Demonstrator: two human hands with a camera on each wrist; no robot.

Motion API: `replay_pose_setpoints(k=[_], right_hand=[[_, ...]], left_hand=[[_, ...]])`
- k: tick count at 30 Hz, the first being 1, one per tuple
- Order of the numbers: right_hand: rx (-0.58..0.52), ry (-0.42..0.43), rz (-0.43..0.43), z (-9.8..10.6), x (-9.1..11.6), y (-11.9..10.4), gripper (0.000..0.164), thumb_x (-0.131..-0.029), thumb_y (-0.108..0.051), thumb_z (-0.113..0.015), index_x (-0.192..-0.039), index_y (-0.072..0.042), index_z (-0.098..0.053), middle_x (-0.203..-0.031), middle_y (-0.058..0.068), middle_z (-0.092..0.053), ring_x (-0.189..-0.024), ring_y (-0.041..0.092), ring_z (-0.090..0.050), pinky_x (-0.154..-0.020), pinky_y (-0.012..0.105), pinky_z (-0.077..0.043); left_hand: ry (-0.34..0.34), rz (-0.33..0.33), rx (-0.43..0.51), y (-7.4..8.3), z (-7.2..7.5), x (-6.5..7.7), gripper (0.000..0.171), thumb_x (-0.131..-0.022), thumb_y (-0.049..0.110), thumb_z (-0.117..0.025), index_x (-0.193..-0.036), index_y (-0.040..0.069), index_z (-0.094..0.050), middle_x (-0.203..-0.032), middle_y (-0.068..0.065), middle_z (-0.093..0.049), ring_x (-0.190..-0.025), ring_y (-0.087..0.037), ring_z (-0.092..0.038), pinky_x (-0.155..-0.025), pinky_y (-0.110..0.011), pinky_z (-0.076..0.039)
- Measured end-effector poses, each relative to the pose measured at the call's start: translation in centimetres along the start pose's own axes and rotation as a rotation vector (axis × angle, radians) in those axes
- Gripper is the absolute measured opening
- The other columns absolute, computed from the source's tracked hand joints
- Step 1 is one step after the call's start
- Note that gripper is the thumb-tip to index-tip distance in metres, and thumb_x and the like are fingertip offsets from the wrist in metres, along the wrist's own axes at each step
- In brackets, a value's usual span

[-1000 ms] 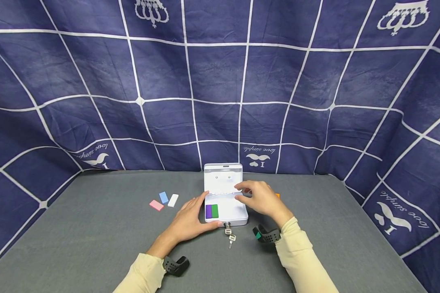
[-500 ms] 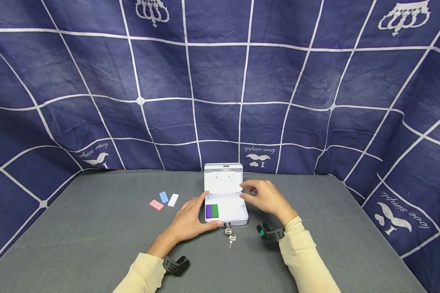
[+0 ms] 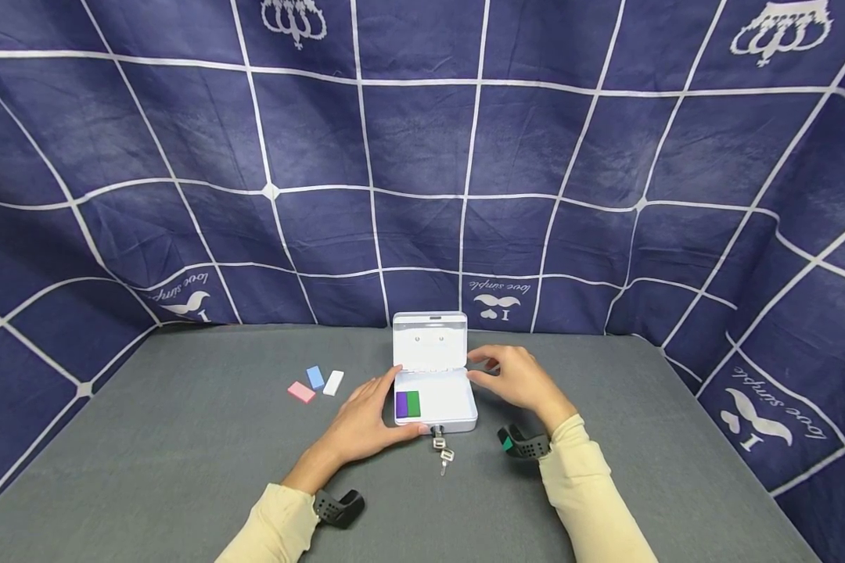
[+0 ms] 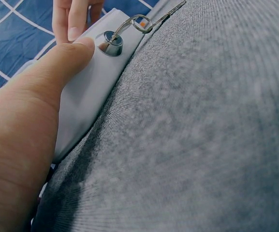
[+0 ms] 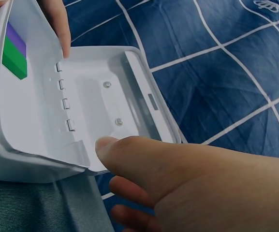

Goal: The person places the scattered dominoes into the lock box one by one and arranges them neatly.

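A white metal lockbox stands with its lid raised. A purple block and a green block lie side by side inside its left part. My left hand holds the box at its left side, thumb on the front wall beside the lock and fingers reaching back towards the hinge. Keys on a ring hang from that lock onto the table. My right hand is at the box's right rear corner, thumb and fingers apart, with nothing seen between them.
Left of the box, a pink block, a blue block and a white block lie on the grey cloth-covered table. A bit of orange shows beyond the key ring. A blue checked curtain rises behind.
My right hand has drawn back to the right, from over the box's right rear part to just outside its corner. The left hand, box and blocks keep their places.
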State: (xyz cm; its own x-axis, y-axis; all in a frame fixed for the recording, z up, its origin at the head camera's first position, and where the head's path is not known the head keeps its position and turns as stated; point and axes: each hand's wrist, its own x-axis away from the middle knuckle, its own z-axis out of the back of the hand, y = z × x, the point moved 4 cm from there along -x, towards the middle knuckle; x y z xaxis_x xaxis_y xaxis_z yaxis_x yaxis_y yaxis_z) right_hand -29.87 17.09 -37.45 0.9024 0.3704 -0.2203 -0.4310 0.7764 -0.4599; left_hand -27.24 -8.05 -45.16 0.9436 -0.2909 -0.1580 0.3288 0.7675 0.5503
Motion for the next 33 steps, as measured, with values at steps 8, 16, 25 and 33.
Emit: replay_pose_setpoints(k=[8, 16, 25, 33], right_hand=[[0.0, -0.006, -0.037, 0.1, 0.1, 0.7, 0.034, -0.09, -0.029, -0.073, -0.119, -0.01, -0.072, -0.113, 0.006, -0.075, -0.095, 0.021, -0.07, -0.084, 0.042, -0.057], [0.015, -0.009, -0.053, 0.1, 0.1, 1.2, 0.036, -0.09, -0.031, -0.073, -0.119, -0.01, -0.072, -0.113, 0.007, -0.075, -0.095, 0.021, -0.07, -0.084, 0.043, -0.057], [0.028, -0.029, -0.07, -0.2, 0.2, 1.9, 0.039, -0.091, -0.031, -0.072, -0.121, -0.007, -0.07, -0.117, 0.009, -0.074, -0.099, 0.024, -0.071, -0.087, 0.045, -0.057], [0.054, -0.016, -0.054, -0.4, 0.1, 2.0, 0.038, -0.089, -0.027, -0.073, -0.12, -0.005, -0.07, -0.115, 0.011, -0.074, -0.097, 0.026, -0.071, -0.085, 0.045, -0.057]], left_hand=[[0.003, -0.007, -0.007, 0.0, -0.1, -0.2, 0.111, -0.071, 0.077, -0.071, -0.158, 0.023, -0.028, -0.153, -0.012, -0.048, -0.143, -0.035, -0.043, -0.115, -0.056, -0.036], [-0.003, 0.0, -0.008, -0.1, -0.2, -0.2, 0.111, -0.071, 0.077, -0.07, -0.158, 0.024, -0.028, -0.154, -0.013, -0.047, -0.143, -0.036, -0.042, -0.115, -0.056, -0.036], [-0.008, 0.01, -0.009, -0.1, -0.2, 0.0, 0.111, -0.071, 0.078, -0.07, -0.158, 0.024, -0.028, -0.154, -0.012, -0.047, -0.143, -0.037, -0.042, -0.115, -0.058, -0.036], [-0.005, 0.004, -0.008, -0.1, -0.1, 0.0, 0.111, -0.071, 0.077, -0.07, -0.158, 0.023, -0.028, -0.154, -0.012, -0.047, -0.143, -0.036, -0.042, -0.115, -0.057, -0.035]])
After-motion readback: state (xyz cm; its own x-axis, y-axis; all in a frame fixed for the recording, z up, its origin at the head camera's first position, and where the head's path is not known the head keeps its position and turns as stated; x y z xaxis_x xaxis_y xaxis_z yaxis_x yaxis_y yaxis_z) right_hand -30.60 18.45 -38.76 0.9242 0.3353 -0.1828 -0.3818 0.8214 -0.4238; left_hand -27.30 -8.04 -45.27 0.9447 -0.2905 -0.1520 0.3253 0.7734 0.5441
